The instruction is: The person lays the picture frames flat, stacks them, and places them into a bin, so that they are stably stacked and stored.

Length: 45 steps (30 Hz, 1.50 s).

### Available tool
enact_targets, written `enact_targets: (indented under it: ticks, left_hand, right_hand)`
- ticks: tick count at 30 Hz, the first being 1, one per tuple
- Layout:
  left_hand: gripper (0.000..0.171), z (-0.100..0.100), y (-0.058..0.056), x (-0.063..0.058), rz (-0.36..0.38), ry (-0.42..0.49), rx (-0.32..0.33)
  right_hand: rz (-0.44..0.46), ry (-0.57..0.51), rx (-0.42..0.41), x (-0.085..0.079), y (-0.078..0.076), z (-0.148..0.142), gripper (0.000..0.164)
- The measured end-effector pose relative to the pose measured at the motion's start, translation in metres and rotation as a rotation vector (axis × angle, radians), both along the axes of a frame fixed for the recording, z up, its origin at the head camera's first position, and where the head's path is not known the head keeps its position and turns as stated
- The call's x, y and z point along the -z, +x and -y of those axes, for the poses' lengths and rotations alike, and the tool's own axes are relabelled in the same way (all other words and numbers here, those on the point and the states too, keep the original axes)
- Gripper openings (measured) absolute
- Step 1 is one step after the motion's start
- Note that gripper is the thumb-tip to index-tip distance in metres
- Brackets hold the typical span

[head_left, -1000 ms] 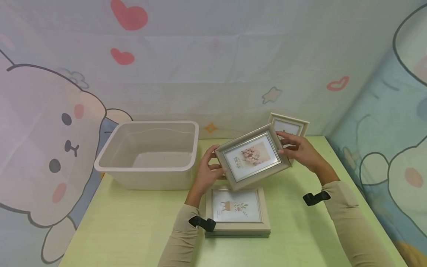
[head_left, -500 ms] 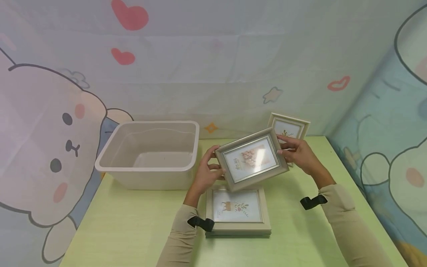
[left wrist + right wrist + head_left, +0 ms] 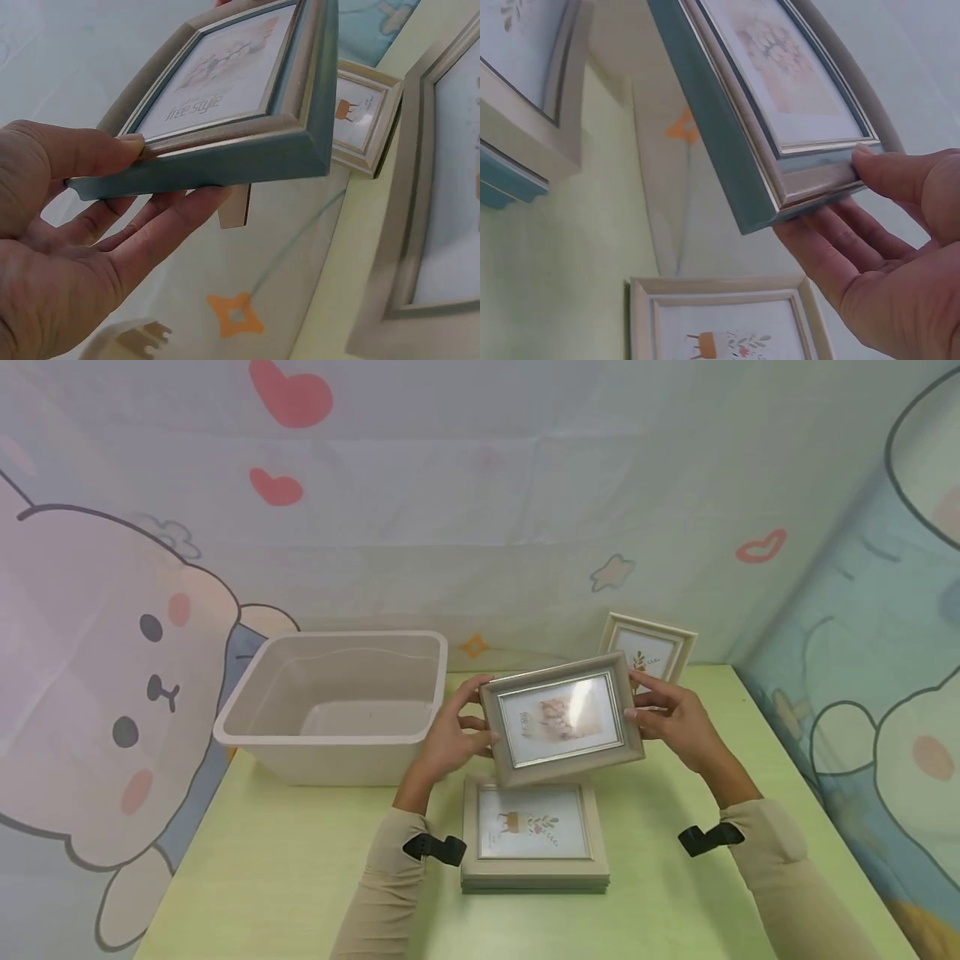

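Observation:
Between both hands a beige-brown picture frame (image 3: 561, 718) with a silver inner border is held tilted, above a stack of frames. Its picture shows pink flowers and the words "free style", with glare on the glass. My left hand (image 3: 453, 732) pinches its left end, thumb on the front and fingers beneath, as the left wrist view shows. On the other end my right hand (image 3: 681, 724) grips likewise, its thumb (image 3: 900, 174) on the front border. Below lies the stack of picture frames (image 3: 534, 831), the top one showing a deer with leaves.
A beige plastic bin (image 3: 333, 741) stands at the back left. Behind my right hand, a cream picture frame (image 3: 651, 647) stands upright near the backdrop. The pale green table (image 3: 300, 877) ends at a cartoon-printed cloth (image 3: 487, 510).
The held frame has turned slightly towards level and come a little lower, with glare now over its picture. My left wrist has shifted left. The stack and bin stay put.

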<state>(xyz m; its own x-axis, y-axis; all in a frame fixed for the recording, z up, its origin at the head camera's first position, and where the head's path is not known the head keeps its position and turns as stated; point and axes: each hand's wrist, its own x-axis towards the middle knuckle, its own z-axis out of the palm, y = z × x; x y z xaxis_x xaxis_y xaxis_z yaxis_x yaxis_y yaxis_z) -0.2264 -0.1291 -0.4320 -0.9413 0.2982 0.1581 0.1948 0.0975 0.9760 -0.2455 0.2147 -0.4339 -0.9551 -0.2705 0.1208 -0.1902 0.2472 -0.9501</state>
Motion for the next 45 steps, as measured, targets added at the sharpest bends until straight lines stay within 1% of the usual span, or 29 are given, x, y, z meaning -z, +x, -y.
enact_targets:
  ticks: [4,10,20,23,25,28,31,34,37,39,41,45]
  left_hand:
    - [0.083,0.004,-0.002,-0.008,-0.021,-0.059,0.019]
    - [0.083,0.009,-0.002,-0.014,-0.002,-0.112,0.042]
    - [0.083,0.011,0.001,-0.015,0.019,-0.142,0.042]
    - [0.084,0.011,0.002,-0.014,0.018,-0.142,0.043]
    - [0.084,0.012,0.002,-0.013,0.011,-0.144,0.042]
    - [0.082,0.013,0.004,-0.011,-0.016,-0.153,0.042]
    - [0.080,0.013,0.005,-0.010,-0.068,-0.179,0.046]
    - [0.077,0.012,0.008,-0.010,-0.141,-0.241,0.045]
    - [0.075,0.011,0.010,-0.012,-0.216,-0.311,0.038]
    - [0.074,0.010,0.011,-0.012,-0.250,-0.349,0.037]
    - [0.074,0.010,0.012,-0.013,-0.269,-0.366,0.039]
    - [0.074,0.009,0.013,-0.012,-0.272,-0.373,0.041]
  right_hand:
    - [-0.040,-0.043,0.028,0.009,0.007,0.004,0.065]
    - [-0.029,-0.081,0.057,0.015,0.015,0.010,0.067]
    - [0.002,-0.120,0.059,0.021,0.022,0.014,0.070]
    - [0.019,-0.105,0.062,0.022,0.022,0.015,0.070]
    - [0.030,-0.098,0.050,0.022,0.023,0.015,0.071]
    - [0.051,-0.093,0.018,0.021,0.024,0.014,0.072]
    - [0.078,-0.081,-0.019,0.020,0.024,0.012,0.072]
    - [0.100,-0.063,-0.059,0.020,0.022,0.010,0.070]
    - [0.120,-0.045,-0.092,0.018,0.020,0.009,0.064]
    - [0.135,-0.035,-0.110,0.017,0.019,0.008,0.060]
    - [0.146,-0.027,-0.126,0.016,0.020,0.007,0.057]
    - [0.175,-0.030,-0.158,0.014,0.020,0.006,0.054]
